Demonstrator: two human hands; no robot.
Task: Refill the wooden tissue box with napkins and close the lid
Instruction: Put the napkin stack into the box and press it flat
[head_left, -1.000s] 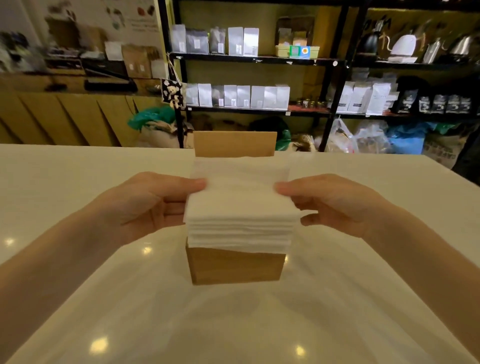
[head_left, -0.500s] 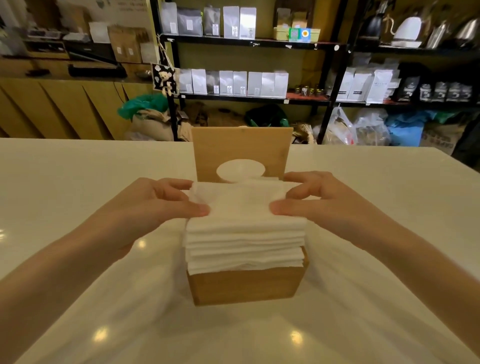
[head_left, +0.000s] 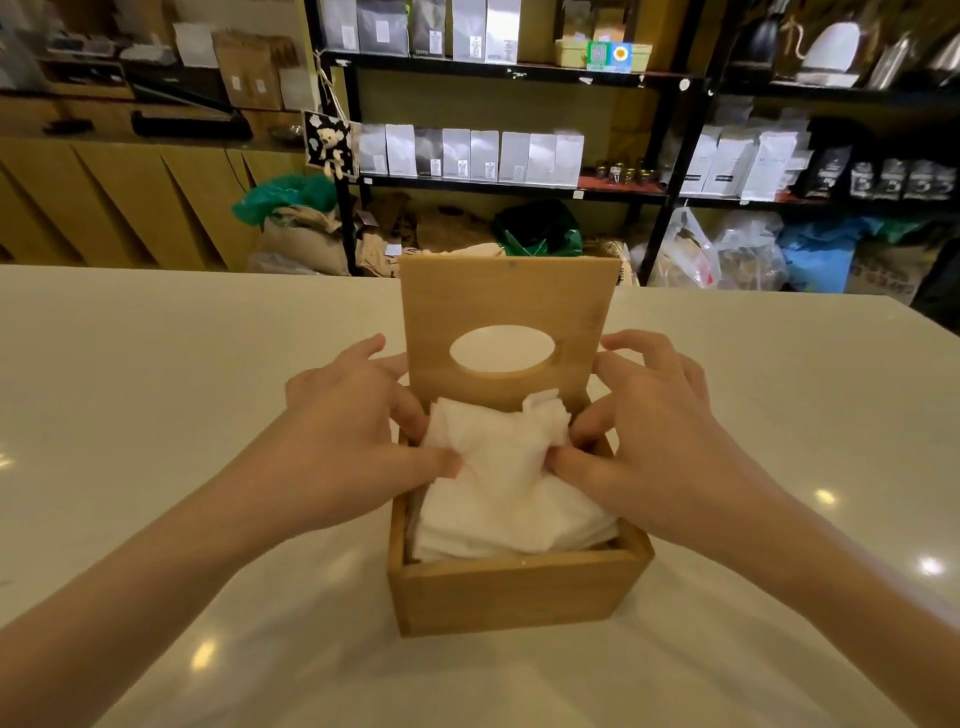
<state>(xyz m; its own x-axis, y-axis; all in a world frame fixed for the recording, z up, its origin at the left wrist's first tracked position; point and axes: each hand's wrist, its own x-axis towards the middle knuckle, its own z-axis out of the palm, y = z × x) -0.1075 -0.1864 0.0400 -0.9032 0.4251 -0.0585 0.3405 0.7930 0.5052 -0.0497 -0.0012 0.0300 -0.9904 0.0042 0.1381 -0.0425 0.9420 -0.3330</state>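
The left hand (head_left: 358, 441) presses into the left side of the napkins (head_left: 511, 499), its thumb and forefinger curled and pinching a fold of the white paper, the other fingers bent over the left wall of the box (head_left: 519, 592). The right hand (head_left: 660, 447) mirrors it on the right side of the box, thumb and forefinger closed on the paper, the remaining fingers half spread above the right wall. Between the two hands the top napkin is bunched and creased, with one crumpled corner sticking up near the back of the box.

The napkins sit inside the box, filling it from wall to wall. Their near edge lies just below the front rim; the bunched middle rises above it.

The lid (head_left: 506, 312) stands upright at the back of the box, open, its oval opening showing the pale counter behind it.

The box rests on the white counter (head_left: 156, 415), in the middle, close to the person. Beyond the counter, behind the box, black shelves (head_left: 519, 70) carry rows of silver and white pouches, and sacks and plastic bags lie on the floor beneath them.
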